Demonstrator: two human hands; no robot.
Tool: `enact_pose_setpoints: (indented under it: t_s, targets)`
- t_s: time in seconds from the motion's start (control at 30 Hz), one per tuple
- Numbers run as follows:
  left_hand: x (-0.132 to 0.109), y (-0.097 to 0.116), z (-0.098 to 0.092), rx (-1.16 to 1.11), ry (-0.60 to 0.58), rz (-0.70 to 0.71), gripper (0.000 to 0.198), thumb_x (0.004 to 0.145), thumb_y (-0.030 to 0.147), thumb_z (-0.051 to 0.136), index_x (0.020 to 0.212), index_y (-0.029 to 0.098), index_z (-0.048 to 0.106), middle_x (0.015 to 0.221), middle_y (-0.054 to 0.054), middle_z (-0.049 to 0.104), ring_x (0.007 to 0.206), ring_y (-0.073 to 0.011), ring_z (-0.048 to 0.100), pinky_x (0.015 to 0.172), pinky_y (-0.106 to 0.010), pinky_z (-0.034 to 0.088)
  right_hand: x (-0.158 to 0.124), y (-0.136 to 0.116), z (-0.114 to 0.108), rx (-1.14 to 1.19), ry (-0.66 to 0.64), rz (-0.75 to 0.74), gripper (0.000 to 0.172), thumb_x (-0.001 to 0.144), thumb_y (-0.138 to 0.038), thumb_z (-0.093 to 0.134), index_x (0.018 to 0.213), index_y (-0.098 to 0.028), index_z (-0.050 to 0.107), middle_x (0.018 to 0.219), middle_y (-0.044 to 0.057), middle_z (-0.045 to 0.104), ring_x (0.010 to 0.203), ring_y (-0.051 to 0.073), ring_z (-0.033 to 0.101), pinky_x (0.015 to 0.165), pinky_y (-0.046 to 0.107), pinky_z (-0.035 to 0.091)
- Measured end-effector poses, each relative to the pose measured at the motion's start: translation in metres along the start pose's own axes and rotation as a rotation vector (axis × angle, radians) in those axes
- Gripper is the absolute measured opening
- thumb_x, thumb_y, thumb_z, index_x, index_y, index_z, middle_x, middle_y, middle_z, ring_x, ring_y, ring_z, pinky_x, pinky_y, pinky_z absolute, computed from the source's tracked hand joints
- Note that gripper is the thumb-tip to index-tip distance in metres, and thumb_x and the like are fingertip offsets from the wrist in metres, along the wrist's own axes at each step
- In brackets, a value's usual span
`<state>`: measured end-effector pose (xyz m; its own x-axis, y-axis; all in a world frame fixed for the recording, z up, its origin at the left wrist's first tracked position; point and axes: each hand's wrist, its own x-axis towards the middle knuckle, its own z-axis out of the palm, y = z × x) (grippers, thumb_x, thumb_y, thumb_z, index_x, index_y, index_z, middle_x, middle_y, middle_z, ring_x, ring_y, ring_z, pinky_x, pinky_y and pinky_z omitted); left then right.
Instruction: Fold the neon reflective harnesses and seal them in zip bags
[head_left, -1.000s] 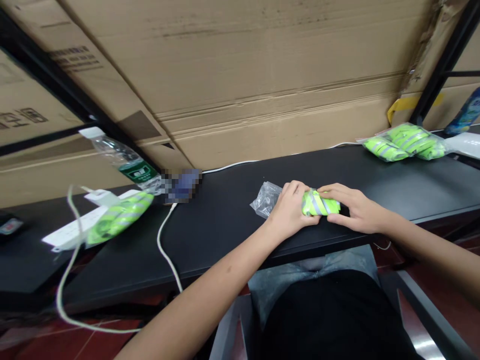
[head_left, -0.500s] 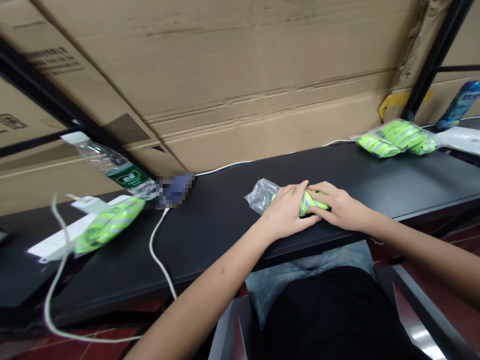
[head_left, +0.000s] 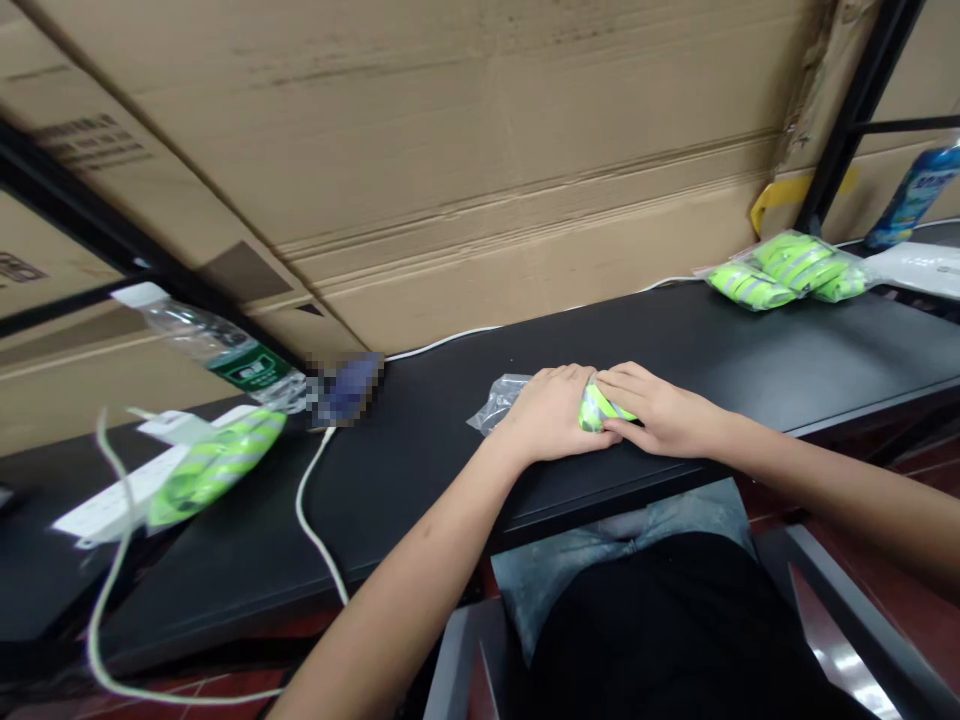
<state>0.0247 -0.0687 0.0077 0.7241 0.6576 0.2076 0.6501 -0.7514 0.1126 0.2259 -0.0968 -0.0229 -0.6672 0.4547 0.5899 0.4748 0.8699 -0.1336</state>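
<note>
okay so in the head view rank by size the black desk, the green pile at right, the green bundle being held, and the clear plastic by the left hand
1. Black desk
2. Green pile
Unranked: held green bundle and clear plastic look alike, both partly covered.

Fairly even, moderately bright light reaches my fingers [head_left: 628, 385] from somewhere outside the view, and the fluorescent-yellow bundle [head_left: 595, 408] between them glows vivid. A pale sheen spreads over the black worktop [head_left: 757, 385] to my right, while harder white glare sits on the red floor [head_left: 855, 668]. Glints catch the clear plastic bag [head_left: 499, 402]. My black shirt [head_left: 675, 640] sinks into near-featureless dark. Wide-angle distortion stretches the plastic bottle [head_left: 255, 368] on my left; the white cable [head_left: 94, 635] looks soft, and pixelation masks a bluish object [head_left: 352, 388].
</note>
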Motion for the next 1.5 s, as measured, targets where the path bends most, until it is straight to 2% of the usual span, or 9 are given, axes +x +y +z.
enact_pose_setpoints:
  t_s: [0.2, 0.4, 0.53, 0.7, 0.83, 1.03, 1.13, 1.3, 1.5]
  targets:
    - [-0.002, 0.002, -0.002, -0.055, 0.200, -0.063, 0.047, 0.072, 0.043, 0.072, 0.110, 0.020, 0.058, 0.110, -0.009, 0.070, 0.105, -0.0315, 0.066, 0.097, -0.047, 0.048, 0.028, 0.005, 0.014, -0.041, 0.234, -0.084, 0.026, 0.096, -0.010, 0.043, 0.094, -0.017, 0.068, 0.095, 0.011, 0.070, 0.093, 0.025, 0.063, 0.087, 0.045, 0.057]
    - [-0.002, 0.002, 0.003, -0.158, 0.107, -0.136, 0.048, 0.068, 0.041, 0.074, 0.109, 0.021, 0.060, 0.113, -0.007, 0.069, 0.106, -0.0312, 0.066, 0.088, -0.042, 0.053, 0.025, -0.004, 0.022, 0.162, 0.463, 0.340, 0.006, 0.083, -0.015, 0.065, 0.080, -0.018, 0.069, 0.085, 0.005, 0.071, 0.078, 0.018, 0.067, 0.073, 0.033, 0.056]
    - [-0.002, 0.003, 0.005, -0.166, 0.064, -0.137, 0.042, 0.070, 0.041, 0.072, 0.105, 0.020, 0.060, 0.108, -0.007, 0.069, 0.103, -0.0299, 0.066, 0.085, -0.040, 0.053, 0.006, -0.007, 0.008, 0.375, 0.297, 0.494, 0.010, 0.085, -0.025, 0.069, 0.088, -0.020, 0.076, 0.095, 0.005, 0.077, 0.085, 0.020, 0.073, 0.078, 0.033, 0.059]
    - [-0.002, 0.006, 0.007, -0.089, 0.054, -0.118, 0.043, 0.072, 0.044, 0.070, 0.105, 0.018, 0.059, 0.106, -0.010, 0.067, 0.097, -0.0297, 0.065, 0.083, -0.041, 0.052, -0.020, -0.003, -0.008, 0.309, 0.047, 0.273, 0.054, 0.087, -0.014, 0.062, 0.139, -0.026, 0.059, 0.144, 0.005, 0.059, 0.133, 0.025, 0.056, 0.115, 0.043, 0.044]
    - [-0.003, 0.010, 0.007, 0.047, 0.021, -0.064, 0.053, 0.075, 0.050, 0.065, 0.113, 0.014, 0.057, 0.106, -0.013, 0.065, 0.098, -0.0325, 0.063, 0.086, -0.045, 0.049, -0.019, 0.010, -0.006, 0.149, 0.035, 0.124, 0.039, 0.095, -0.014, 0.054, 0.131, -0.023, 0.066, 0.138, 0.007, 0.064, 0.123, 0.025, 0.064, 0.106, 0.043, 0.053]
    - [-0.006, 0.012, 0.005, 0.123, 0.010, -0.010, 0.052, 0.082, 0.047, 0.057, 0.120, 0.012, 0.054, 0.110, -0.014, 0.065, 0.107, -0.0326, 0.059, 0.095, -0.046, 0.043, 0.007, 0.020, 0.017, 0.020, 0.036, 0.005, 0.020, 0.097, -0.019, 0.053, 0.091, -0.017, 0.073, 0.085, 0.007, 0.076, 0.082, 0.021, 0.071, 0.077, 0.035, 0.059]
    - [-0.007, 0.012, 0.005, 0.121, 0.001, 0.013, 0.052, 0.082, 0.044, 0.056, 0.122, 0.011, 0.054, 0.113, -0.015, 0.065, 0.111, -0.0326, 0.059, 0.099, -0.046, 0.041, 0.012, 0.021, 0.023, 0.061, 0.003, -0.015, 0.022, 0.096, -0.021, 0.055, 0.081, -0.016, 0.070, 0.078, 0.006, 0.073, 0.077, 0.020, 0.069, 0.074, 0.034, 0.056]
    - [-0.007, 0.015, 0.006, 0.137, -0.014, 0.039, 0.054, 0.080, 0.044, 0.055, 0.121, 0.009, 0.056, 0.114, -0.016, 0.066, 0.110, -0.0333, 0.059, 0.101, -0.048, 0.040, 0.007, 0.013, 0.011, 0.215, -0.247, 0.038, 0.023, 0.093, -0.011, 0.047, 0.087, -0.016, 0.068, 0.087, 0.008, 0.073, 0.084, 0.021, 0.068, 0.083, 0.038, 0.055]
    - [-0.008, 0.015, 0.006, 0.169, -0.035, 0.069, 0.057, 0.081, 0.041, 0.051, 0.127, 0.007, 0.054, 0.120, -0.019, 0.064, 0.114, -0.0350, 0.056, 0.107, -0.051, 0.034, 0.004, 0.002, 0.004, 0.315, -0.352, -0.042, 0.043, 0.084, -0.015, 0.053, 0.126, -0.011, 0.060, 0.136, 0.017, 0.061, 0.133, 0.030, 0.050, 0.115, 0.053, 0.036]
